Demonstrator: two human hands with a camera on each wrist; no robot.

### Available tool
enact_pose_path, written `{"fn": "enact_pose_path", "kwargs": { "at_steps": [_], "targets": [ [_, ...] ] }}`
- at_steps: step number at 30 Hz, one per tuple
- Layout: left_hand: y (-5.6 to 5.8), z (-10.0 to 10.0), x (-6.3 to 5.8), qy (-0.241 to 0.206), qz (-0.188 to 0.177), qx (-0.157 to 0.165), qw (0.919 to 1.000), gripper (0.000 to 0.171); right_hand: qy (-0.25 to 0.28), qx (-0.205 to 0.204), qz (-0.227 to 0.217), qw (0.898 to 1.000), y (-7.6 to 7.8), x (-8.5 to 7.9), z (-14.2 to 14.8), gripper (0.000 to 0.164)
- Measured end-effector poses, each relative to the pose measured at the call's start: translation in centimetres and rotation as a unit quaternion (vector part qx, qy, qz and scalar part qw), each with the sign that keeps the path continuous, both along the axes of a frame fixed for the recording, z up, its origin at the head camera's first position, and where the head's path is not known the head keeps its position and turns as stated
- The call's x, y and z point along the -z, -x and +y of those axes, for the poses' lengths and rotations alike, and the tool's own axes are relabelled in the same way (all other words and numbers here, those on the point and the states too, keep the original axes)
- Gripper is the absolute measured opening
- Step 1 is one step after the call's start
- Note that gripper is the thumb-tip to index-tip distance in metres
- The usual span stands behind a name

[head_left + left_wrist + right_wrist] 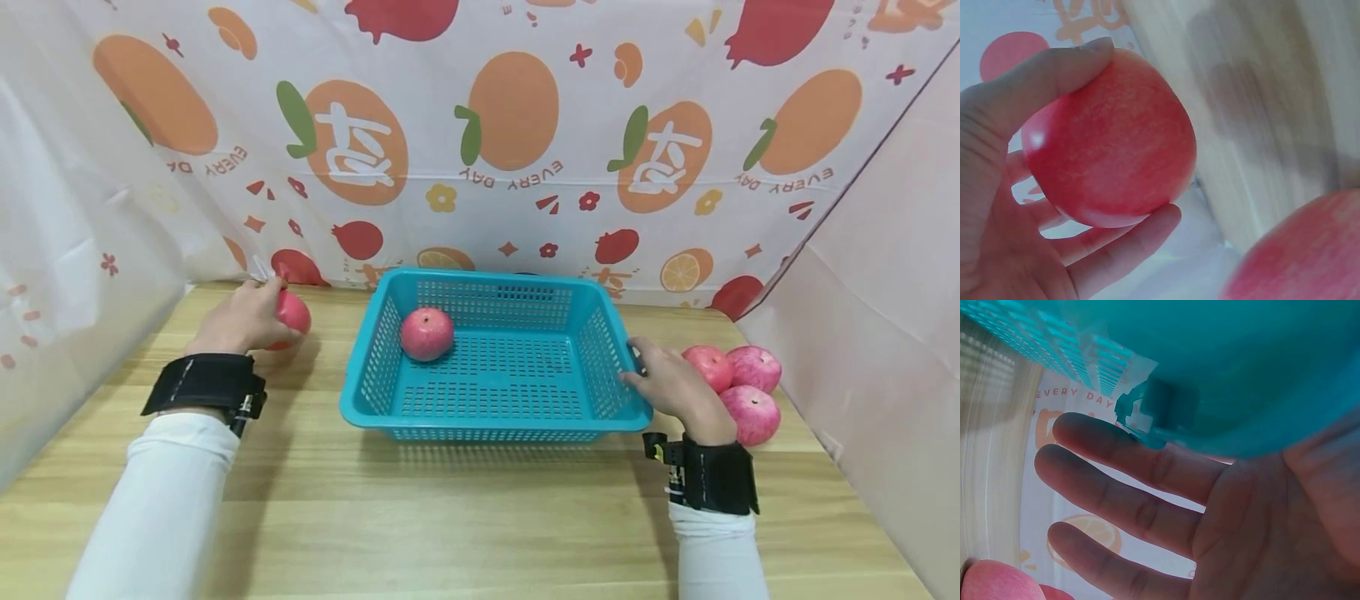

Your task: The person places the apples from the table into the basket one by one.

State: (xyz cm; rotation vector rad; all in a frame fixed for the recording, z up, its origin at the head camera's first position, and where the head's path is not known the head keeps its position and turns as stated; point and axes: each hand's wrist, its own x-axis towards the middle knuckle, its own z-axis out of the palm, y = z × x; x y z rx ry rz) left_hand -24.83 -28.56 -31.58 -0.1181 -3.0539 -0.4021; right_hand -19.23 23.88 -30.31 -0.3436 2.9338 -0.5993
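In the head view my left hand [238,317] grips a red apple [294,312] at the table's left side. The left wrist view shows thumb and fingers curved around this apple [1113,140]; part of another apple [1310,250] appears below it. A teal plastic basket [495,434] with slotted walls stands mid-table, one apple [427,334] inside at its left. At the basket's right end, my right hand [675,383] holds the rim, thumb over its edge. Three fingers [1141,512] extend outside beneath the rim in the right wrist view; the thumb tip is hidden there.
Three apples [750,413] sit together right of the basket, close to my right wrist. A fruit-printed white sheet [442,233] hangs behind the wooden table [450,517], with pale sheets along both sides.
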Motion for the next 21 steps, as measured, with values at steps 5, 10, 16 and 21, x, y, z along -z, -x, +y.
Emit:
{"fn": "enact_pose_path", "kwargs": {
  "at_steps": [5,10,16,21],
  "targets": [
    [-0.2,0.5,-0.6,0.011,0.033,0.003,0.9994,0.080,-0.002,-0.002,0.001,1.000,0.0,0.0,0.0,0.057],
    [-0.2,1.0,-1.1,0.026,0.049,0.010,0.9984,0.078,-0.001,-0.004,0.004,1.000,0.1,0.0,-0.1,0.058],
    [-0.1,1.3,-1.3,0.031,0.057,0.011,0.9978,0.077,0.000,-0.002,-0.001,1.000,0.1,-0.1,-0.1,0.058],
    [-0.1,1.7,-1.4,0.025,0.058,0.013,0.9979,0.075,0.002,0.000,-0.003,1.000,0.1,0.0,-0.1,0.058]
  ]
}}
